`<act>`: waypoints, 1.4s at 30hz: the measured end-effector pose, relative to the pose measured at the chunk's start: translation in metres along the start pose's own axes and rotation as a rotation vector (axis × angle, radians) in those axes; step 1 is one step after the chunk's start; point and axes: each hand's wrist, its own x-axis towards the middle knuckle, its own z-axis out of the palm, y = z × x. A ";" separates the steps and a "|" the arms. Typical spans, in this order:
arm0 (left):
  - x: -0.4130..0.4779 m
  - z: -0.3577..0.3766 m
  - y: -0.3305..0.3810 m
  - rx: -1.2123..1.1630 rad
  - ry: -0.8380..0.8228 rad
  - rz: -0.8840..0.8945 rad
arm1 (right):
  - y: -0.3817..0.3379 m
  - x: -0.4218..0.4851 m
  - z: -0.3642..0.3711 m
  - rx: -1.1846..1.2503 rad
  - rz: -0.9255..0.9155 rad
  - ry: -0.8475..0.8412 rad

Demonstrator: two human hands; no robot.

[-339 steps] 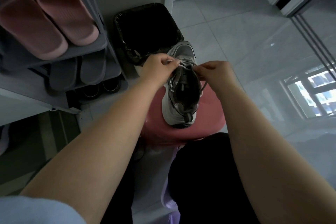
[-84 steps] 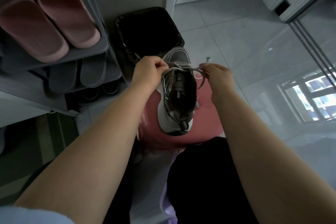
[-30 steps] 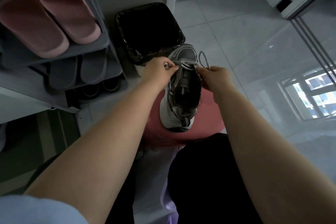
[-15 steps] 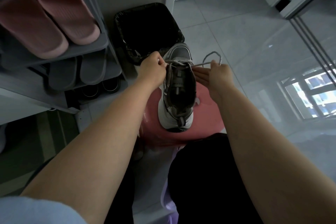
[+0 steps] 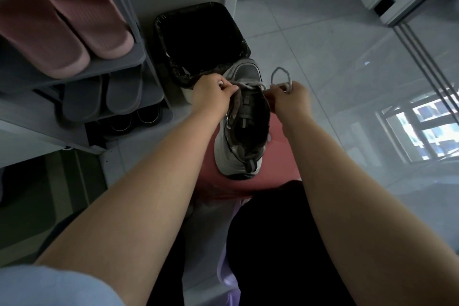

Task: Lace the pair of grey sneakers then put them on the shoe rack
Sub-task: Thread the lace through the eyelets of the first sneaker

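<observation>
No text, label, brand, number or sign can be read anywhere in the head view (the light is dim and the picture soft). The grey sneaker (image 5: 224, 154) carries small tabs on its tongue and heel, but any marking on them is too small and blurred to make out. The pink slippers (image 5: 74, 20) on the shoe rack (image 5: 124, 62) show only plain ribbed surfaces.
</observation>
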 end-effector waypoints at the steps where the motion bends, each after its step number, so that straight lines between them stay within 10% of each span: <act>1: 0.000 0.000 0.001 0.026 -0.006 0.007 | 0.001 0.003 0.001 -0.016 0.011 0.008; 22: -0.013 0.013 0.014 0.140 -0.219 0.162 | -0.003 -0.010 -0.004 0.145 0.044 -0.103; 42: -0.012 0.012 0.014 0.141 -0.196 0.183 | -0.006 -0.002 0.007 -0.309 -0.177 0.051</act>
